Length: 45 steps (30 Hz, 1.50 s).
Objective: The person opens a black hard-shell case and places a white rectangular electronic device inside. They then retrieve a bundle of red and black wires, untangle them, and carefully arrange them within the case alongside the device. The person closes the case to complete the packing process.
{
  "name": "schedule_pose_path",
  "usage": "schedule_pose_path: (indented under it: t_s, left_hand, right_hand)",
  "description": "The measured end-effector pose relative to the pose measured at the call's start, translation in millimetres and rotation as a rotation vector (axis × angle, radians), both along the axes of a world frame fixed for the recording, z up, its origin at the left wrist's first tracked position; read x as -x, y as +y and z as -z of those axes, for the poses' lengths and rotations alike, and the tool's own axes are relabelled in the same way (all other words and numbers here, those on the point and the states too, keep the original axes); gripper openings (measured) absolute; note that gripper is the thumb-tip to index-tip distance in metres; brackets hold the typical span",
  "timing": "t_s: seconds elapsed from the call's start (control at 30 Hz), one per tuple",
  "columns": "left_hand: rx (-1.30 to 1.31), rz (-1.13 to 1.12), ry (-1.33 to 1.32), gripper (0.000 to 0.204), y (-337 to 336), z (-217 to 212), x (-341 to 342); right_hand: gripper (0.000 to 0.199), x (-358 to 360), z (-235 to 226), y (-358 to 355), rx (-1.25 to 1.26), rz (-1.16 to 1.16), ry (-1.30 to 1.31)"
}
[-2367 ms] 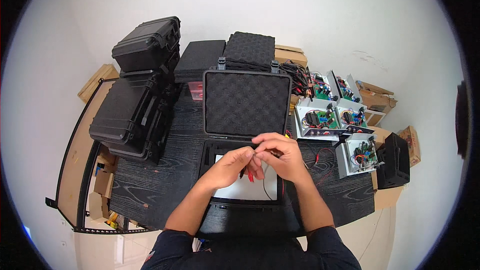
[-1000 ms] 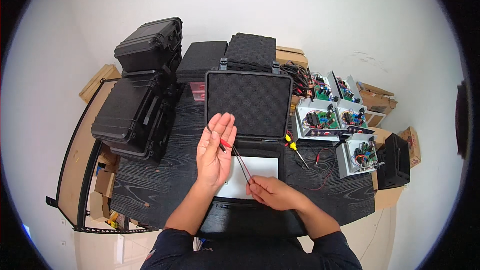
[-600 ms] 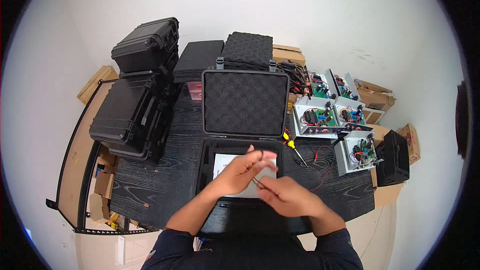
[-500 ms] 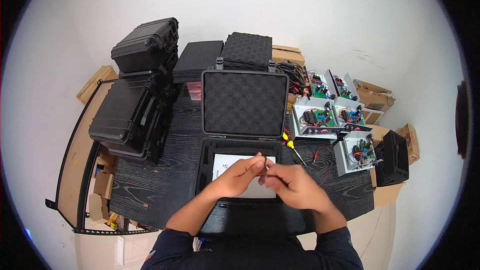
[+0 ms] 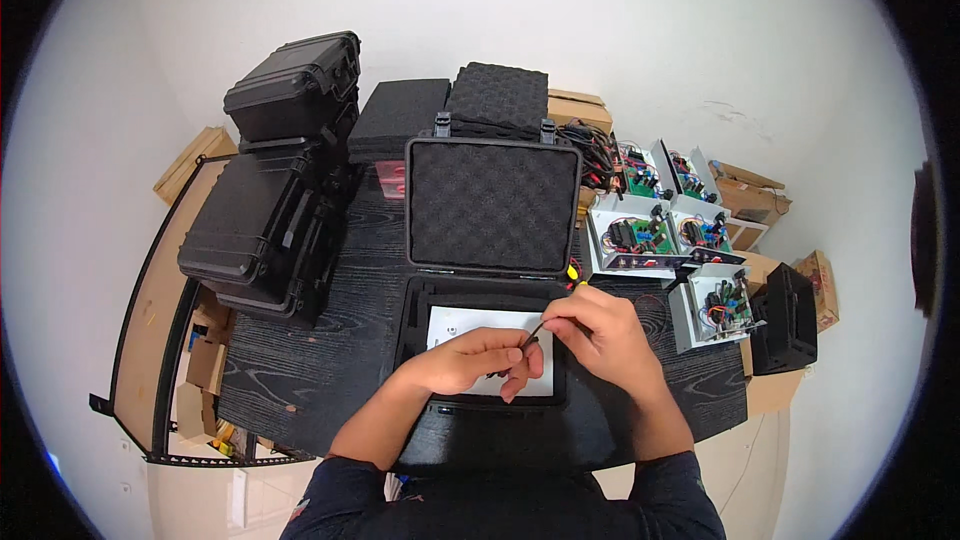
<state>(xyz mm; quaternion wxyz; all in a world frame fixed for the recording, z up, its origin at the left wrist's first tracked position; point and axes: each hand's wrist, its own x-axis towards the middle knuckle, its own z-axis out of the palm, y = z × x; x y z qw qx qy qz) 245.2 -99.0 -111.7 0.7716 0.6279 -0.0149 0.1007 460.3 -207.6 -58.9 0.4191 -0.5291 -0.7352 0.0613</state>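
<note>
An open black hard case [image 5: 418,292] lies in front of me on the dark wooden table [image 5: 300,380], its foam-lined lid [image 5: 492,202] standing upright. A white panel [image 5: 470,322] sits in the case's base. Both my hands meet over that panel. My left hand [image 5: 470,362] and my right hand [image 5: 598,332] pinch the two ends of a thin dark lead [image 5: 532,334] between them. The rest of the lead is hidden under my fingers. A yellow-handled tool tip [image 5: 573,273] shows just right of the case hinge.
Closed black hard cases [image 5: 270,205] are stacked at the left. Foam inserts [image 5: 497,98] lie behind the lid. White boxes with circuit boards and wires [image 5: 655,230] stand at the right, next to a small black box [image 5: 787,318]. Cardboard boxes [image 5: 750,195] line the far right.
My left hand, raised before the lid a second ago with red leads, has come down. Both hands have closed together over the white panel.
</note>
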Motion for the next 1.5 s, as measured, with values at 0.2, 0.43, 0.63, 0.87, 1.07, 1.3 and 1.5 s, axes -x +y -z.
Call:
schedule_pose_path:
  t_s: [0.2, 0.43, 0.63, 0.87, 1.07, 1.3, 1.5]
  left_hand:
    - [0.235, -0.096, -0.239, 0.033, -3, 3, -2]
    - [0.584, -0.429, -0.493, 0.033, -3, 6, -11]
    - [0.651, -0.624, -0.615, 0.039, 2, 9, -18]
    - [0.57, -0.805, -0.516, 0.045, -5, 2, -23]
    - [0.215, -0.91, -0.304, 0.043, -6, 9, -34]
    - [-0.313, -0.546, 0.039, 0.031, -3, 17, -24]
    - [-0.065, -0.236, 0.034, 0.042, 4, 16, -13]
  right_hand:
    - [0.009, -8, 35, 15, 0.081, -0.048, 0.187]
    - [0.009, 11, 77, 9, 0.44, -0.166, 0.785]
    - [0.007, 29, 83, 4, 0.335, -0.014, 0.508]
    - [0.023, 34, 75, 1, -0.121, 0.164, -0.141]
    - [0.027, 27, 61, -2, -0.3, 0.057, -0.48]
    - [0.023, 11, 20, 1, -0.324, 0.02, -0.542]
    - [0.015, -5, 8, 12, -0.08, -0.056, -0.079]
